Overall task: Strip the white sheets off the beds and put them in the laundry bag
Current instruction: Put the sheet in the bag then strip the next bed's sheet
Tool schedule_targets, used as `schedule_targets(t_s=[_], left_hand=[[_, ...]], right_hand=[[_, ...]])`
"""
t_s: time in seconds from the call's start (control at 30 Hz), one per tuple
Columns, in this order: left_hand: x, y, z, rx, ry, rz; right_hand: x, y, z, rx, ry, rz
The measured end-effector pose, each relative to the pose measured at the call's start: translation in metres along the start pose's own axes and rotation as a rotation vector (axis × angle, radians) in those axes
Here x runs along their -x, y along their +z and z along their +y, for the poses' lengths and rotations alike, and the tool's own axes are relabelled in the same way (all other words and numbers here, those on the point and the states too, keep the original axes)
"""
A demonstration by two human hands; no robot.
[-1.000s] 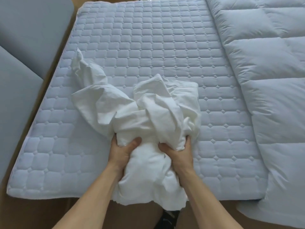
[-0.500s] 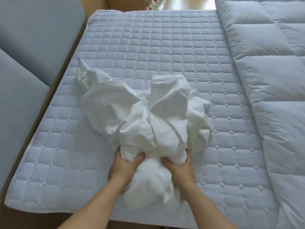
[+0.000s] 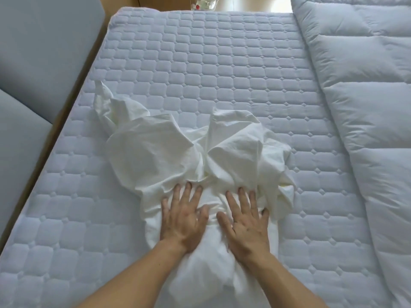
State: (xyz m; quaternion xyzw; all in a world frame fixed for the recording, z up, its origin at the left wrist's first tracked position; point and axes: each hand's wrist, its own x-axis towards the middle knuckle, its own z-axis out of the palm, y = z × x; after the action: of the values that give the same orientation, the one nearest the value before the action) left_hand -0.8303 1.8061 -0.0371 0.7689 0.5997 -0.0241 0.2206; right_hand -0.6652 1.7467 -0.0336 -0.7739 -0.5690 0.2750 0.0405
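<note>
The white sheet (image 3: 200,161) lies bunched in the middle of the bare quilted mattress (image 3: 222,63), free of its corners. The left hand (image 3: 183,216) and right hand (image 3: 245,221) press flat on it, fingers spread, probably squashing it small for bagging

The bunched sheet (image 3: 182,156) is lying mid-bed on the mattress pad (image 3: 222,70), with both hands resting flat on its near part, the duvet (image 3: 367,107) lying to its right.

Bare left forearm (image 3: 133,276), bare right forearm (image 3: 287,278), bare left hand (image 3: 182,221), bare right hand (image 3: 246,225), slim fingers (image 3: 188,193).
</note>
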Motion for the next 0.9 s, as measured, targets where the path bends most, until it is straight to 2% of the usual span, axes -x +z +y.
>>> schedule_targets(t_s=[0.17,0.33,0.4,0.47,0.57,0.6,0.73,0.9], left_hand=[[-0.019,0.028,-0.01,-0.015,0.025,0.039],[-0.028,0.015,-0.005,-0.055,-0.022,-0.119],[-0.028,-0.004,-0.002,-0.052,0.0,-0.12],[-0.032,-0.021,-0.002,-0.035,0.024,-0.046],[-0.052,-0.04,-0.012,0.031,0.007,0.244],[-0.062,-0.043,-0.018,0.038,-0.031,0.302],[-0.108,-0.059,-0.046,0.064,-0.296,0.271],[-0.157,-0.076,-0.079,0.348,-0.74,0.259]], right_hand=[[-0.021,0.028,0.0,0.08,0.144,-0.03],[-0.028,0.019,-0.005,0.048,0.183,-0.098],[-0.024,0.001,-0.014,0.079,0.171,-0.118],[-0.026,-0.017,-0.023,0.133,0.13,-0.017],[-0.05,-0.039,-0.033,0.115,0.055,0.265],[-0.062,-0.047,-0.034,0.095,0.053,0.274],[-0.115,-0.076,-0.023,0.123,0.196,0.112],[-0.168,-0.085,-0.003,-0.015,0.468,0.039]])
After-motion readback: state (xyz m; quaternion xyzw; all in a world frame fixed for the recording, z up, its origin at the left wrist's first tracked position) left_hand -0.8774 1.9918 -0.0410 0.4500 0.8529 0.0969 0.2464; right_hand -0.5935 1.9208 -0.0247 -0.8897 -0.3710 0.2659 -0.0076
